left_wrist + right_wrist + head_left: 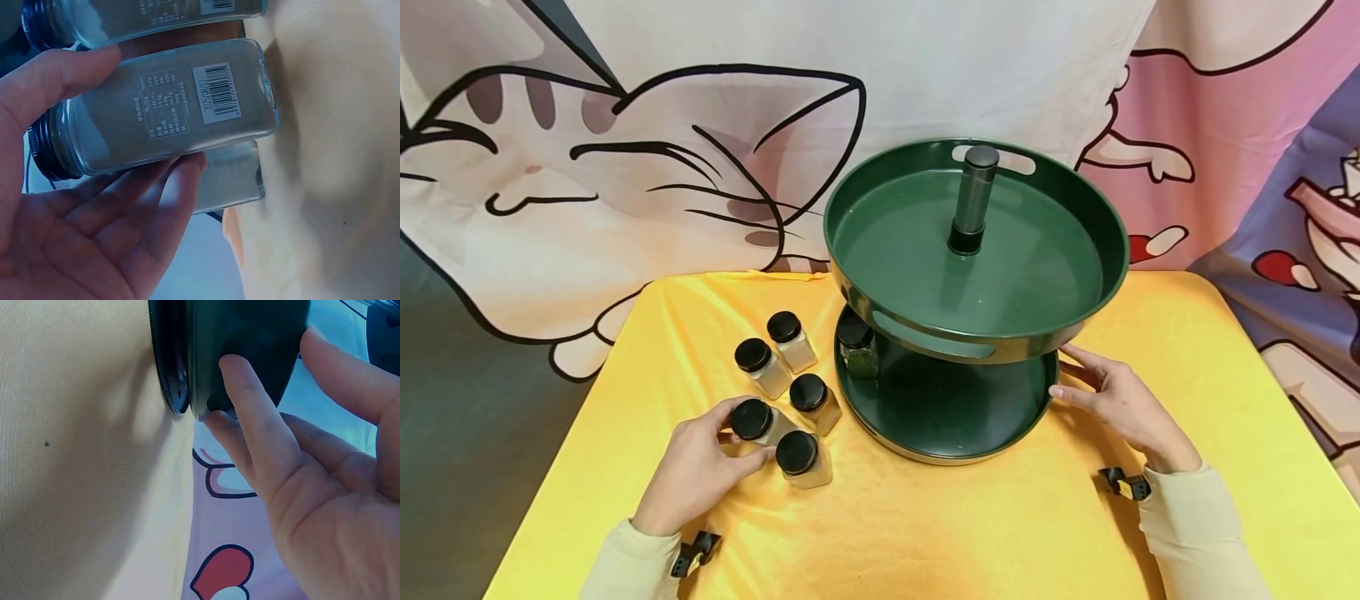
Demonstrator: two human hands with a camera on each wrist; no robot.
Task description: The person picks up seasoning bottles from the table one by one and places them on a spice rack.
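My left hand (700, 462) pinches a square glass spice jar (169, 106) with a black lid, thumb on one side and fingers on the other. A barcode sticker (217, 92) shows on its glass. Beside it stand several similar jars, among them a front jar (806, 463) and one with tan contents (817, 403). On the right, my right hand (1123, 408) touches the lower tray (951, 458) of a dark green two-tier stand. Its fingers (250, 394) lie fairly straight against the outer wall, with the thumb at the rim. A jar with green contents (859, 354) stands on that tray's left.
The wider upper tray (910, 242) overhangs the lower one, with a dark post (974, 200) rising from its middle. Two more jars, a left one (763, 368) and a rear one (792, 342), stand on the yellow tablecloth (925, 533). A printed cloth (925, 67) hangs behind.
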